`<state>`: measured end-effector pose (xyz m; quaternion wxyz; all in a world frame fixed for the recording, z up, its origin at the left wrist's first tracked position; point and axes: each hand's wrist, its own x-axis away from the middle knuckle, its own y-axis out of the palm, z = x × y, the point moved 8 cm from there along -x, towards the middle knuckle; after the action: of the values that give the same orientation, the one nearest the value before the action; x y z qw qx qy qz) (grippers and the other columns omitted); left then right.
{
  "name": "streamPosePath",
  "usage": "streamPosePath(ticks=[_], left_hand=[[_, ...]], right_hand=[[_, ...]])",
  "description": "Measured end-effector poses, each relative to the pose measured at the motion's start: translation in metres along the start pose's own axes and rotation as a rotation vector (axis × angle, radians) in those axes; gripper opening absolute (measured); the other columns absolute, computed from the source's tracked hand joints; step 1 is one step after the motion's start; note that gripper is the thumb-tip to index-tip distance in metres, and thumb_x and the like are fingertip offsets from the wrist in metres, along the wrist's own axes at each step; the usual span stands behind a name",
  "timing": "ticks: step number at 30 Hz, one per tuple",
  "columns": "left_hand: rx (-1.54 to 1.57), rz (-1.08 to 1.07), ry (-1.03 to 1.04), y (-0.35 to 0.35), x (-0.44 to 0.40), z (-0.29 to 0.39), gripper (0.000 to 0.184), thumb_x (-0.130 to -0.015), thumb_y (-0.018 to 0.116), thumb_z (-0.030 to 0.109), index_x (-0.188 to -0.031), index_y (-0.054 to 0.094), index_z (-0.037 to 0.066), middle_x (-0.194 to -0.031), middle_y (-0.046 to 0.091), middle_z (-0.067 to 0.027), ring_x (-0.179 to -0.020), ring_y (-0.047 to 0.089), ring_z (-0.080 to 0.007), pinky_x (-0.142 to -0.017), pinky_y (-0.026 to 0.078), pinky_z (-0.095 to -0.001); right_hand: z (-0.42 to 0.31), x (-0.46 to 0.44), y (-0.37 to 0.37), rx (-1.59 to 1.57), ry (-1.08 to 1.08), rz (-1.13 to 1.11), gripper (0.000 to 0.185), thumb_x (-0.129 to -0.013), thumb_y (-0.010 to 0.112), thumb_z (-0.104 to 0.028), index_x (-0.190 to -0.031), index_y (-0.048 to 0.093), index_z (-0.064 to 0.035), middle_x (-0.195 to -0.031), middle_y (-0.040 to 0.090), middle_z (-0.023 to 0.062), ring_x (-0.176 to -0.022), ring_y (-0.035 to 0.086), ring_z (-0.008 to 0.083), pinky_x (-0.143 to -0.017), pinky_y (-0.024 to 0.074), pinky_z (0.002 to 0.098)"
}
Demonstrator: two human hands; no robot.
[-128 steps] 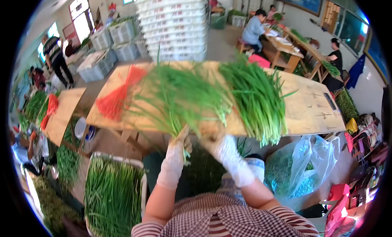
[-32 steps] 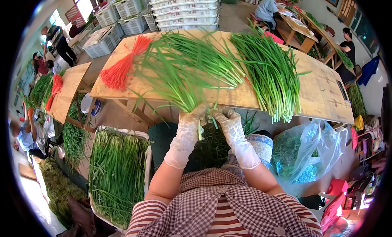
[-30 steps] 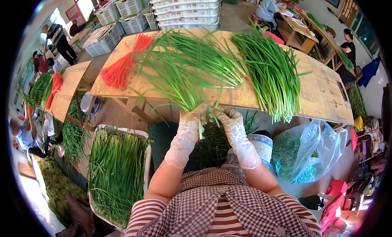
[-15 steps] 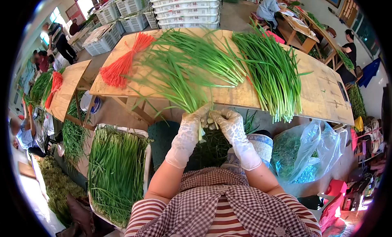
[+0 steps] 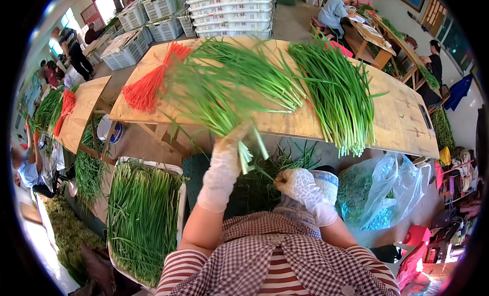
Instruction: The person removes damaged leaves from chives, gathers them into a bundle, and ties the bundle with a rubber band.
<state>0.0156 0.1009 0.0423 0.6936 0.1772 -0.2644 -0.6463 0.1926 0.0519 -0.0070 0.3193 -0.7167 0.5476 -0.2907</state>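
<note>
My left hand point(image 5: 228, 148), in a pale patterned glove, is closed around a small bunch of garlic chives point(image 5: 219, 115). Its pale stem ends stick out below the fist, and its leaves blur over the table. Lower and to the right, my gloved right hand point(image 5: 296, 185) pinches a thin green leaf point(image 5: 263, 172) stretching toward the bunch. On the wooden table point(image 5: 400, 115) lie a loose spread of chives point(image 5: 260, 74), a thick pile of chives point(image 5: 338, 92) to its right, and a bundle of red ties point(image 5: 145, 89) at the left.
A white crate point(image 5: 182, 204) full of chives stands at my left. Clear plastic bag point(image 5: 407, 179) with green scraps sits at my right. Behind the table rise stacked white crates point(image 5: 229, 16). Other people work at tables around the room, including a person in light blue point(image 5: 333, 13).
My hands have parted. The right hand has moved down and right, pulling a thin leaf away from the bunch. My left hand has shifted slightly left with the chives, which blur with motion.
</note>
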Motion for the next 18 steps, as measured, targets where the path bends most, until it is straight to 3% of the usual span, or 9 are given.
streamPosePath(ticks=[1, 2, 5, 9, 11, 12, 15, 16, 18], left_hand=[[0.026, -0.026, 0.006, 0.012, 0.007, 0.019, 0.021, -0.087, 0.066, 0.019, -0.1, 0.062, 0.003, -0.083, 0.064, -0.006, -0.071, 0.062, -0.0151, -0.066, 0.052, -0.0248], [0.061, -0.06, -0.035, 0.014, 0.008, 0.027, 0.027, -0.089, 0.064, 0.021, -0.107, 0.061, 0.001, -0.096, 0.066, -0.0095, -0.086, 0.065, -0.017, -0.077, 0.054, -0.0308], [0.263, -0.24, -0.017, 0.024, 0.003, 0.024, 0.037, -0.088, 0.066, 0.026, -0.111, 0.059, -0.001, -0.089, 0.061, -0.0067, -0.079, 0.06, -0.016, -0.082, 0.052, -0.0343], [-0.063, -0.059, -0.036, -0.001, -0.01, 0.003, 0.032, -0.09, 0.063, 0.023, -0.112, 0.056, 0.0, -0.092, 0.061, -0.0083, -0.077, 0.06, -0.0161, -0.084, 0.053, -0.0335], [-0.282, -0.021, 0.204, 0.007, 0.0, 0.024, 0.032, -0.089, 0.066, 0.025, -0.11, 0.058, 0.002, -0.096, 0.062, -0.0074, -0.079, 0.06, -0.0148, -0.074, 0.051, -0.0287], [-0.393, -0.007, 0.304, 0.011, 0.007, 0.035, 0.032, -0.088, 0.067, 0.025, -0.11, 0.059, 0.003, -0.099, 0.063, -0.0068, -0.081, 0.06, -0.0139, -0.067, 0.05, -0.0265], [-0.429, 0.14, 0.082, 0.007, 0.018, 0.053, 0.022, -0.092, 0.062, 0.023, -0.103, 0.06, 0.005, -0.09, 0.062, -0.0049, -0.071, 0.058, -0.0127, -0.06, 0.049, -0.0275], [0.102, -0.128, -0.021, 0.013, 0.01, 0.045, 0.014, -0.095, 0.058, 0.02, -0.095, 0.059, 0.006, -0.075, 0.057, -0.0008, -0.064, 0.053, -0.0114, -0.059, 0.046, -0.0275], [0.299, -0.091, -0.084, 0.014, 0.005, 0.038, 0.016, -0.093, 0.06, 0.024, -0.093, 0.058, 0.008, -0.07, 0.051, 0.001, -0.059, 0.05, -0.0104, -0.054, 0.044, -0.0256]], right_hand=[[0.001, 0.0, 0.004, 0.345, -0.025, -0.099, 0.016, -0.087, 0.061, -0.021, -0.094, 0.07, -0.0107, -0.091, 0.069, 0.0158, -0.08, 0.068, 0.028, -0.071, 0.0553, 0.0367], [-0.009, -0.004, -0.027, 0.269, -0.052, 0.204, 0.022, -0.089, 0.057, -0.027, -0.09, 0.07, -0.0092, -0.087, 0.068, 0.0169, -0.078, 0.067, 0.0312, -0.066, 0.0542, 0.0415], [-0.063, -0.025, -0.091, 0.348, -0.358, 0.698, 0.014, -0.079, 0.061, -0.019, -0.088, 0.064, -0.0093, -0.066, 0.059, 0.0105, -0.06, 0.061, 0.0292, -0.052, 0.0472, 0.0426], [-0.05, -0.112, -0.056, 0.962, -0.186, 0.547, 0.011, -0.079, 0.054, -0.012, -0.084, 0.063, -0.0082, -0.075, 0.062, 0.0079, -0.075, 0.06, 0.0222, -0.059, 0.0464, 0.0344], [-0.065, -0.116, -0.053, 1.032, -0.206, 0.623, 0.011, -0.078, 0.055, -0.012, -0.082, 0.064, -0.0082, -0.077, 0.063, 0.0072, -0.078, 0.059, 0.0211, -0.06, 0.0459, 0.0335], [-0.067, -0.119, -0.05, 1.013, -0.209, 0.629, 0.01, -0.077, 0.057, -0.013, -0.082, 0.065, -0.0084, -0.076, 0.063, 0.0074, -0.075, 0.06, 0.0215, -0.06, 0.0457, 0.0344], [-0.077, -0.115, -0.057, 0.948, -0.14, 0.479, 0.011, -0.076, 0.059, -0.014, -0.082, 0.066, -0.0083, -0.072, 0.064, 0.0085, -0.075, 0.063, 0.023, -0.063, 0.0468, 0.0365], [-0.064, -0.12, -0.056, 0.692, -0.019, 0.362, 0.014, -0.081, 0.059, -0.016, -0.084, 0.066, -0.0047, -0.073, 0.066, 0.012, -0.077, 0.066, 0.025, -0.066, 0.0487, 0.0381], [-0.066, -0.1, -0.071, 0.12, -0.082, 0.417, 0.021, -0.086, 0.057, -0.02, -0.087, 0.066, -0.0013, -0.077, 0.068, 0.0144, -0.078, 0.067, 0.0255, -0.067, 0.0501, 0.0382]])
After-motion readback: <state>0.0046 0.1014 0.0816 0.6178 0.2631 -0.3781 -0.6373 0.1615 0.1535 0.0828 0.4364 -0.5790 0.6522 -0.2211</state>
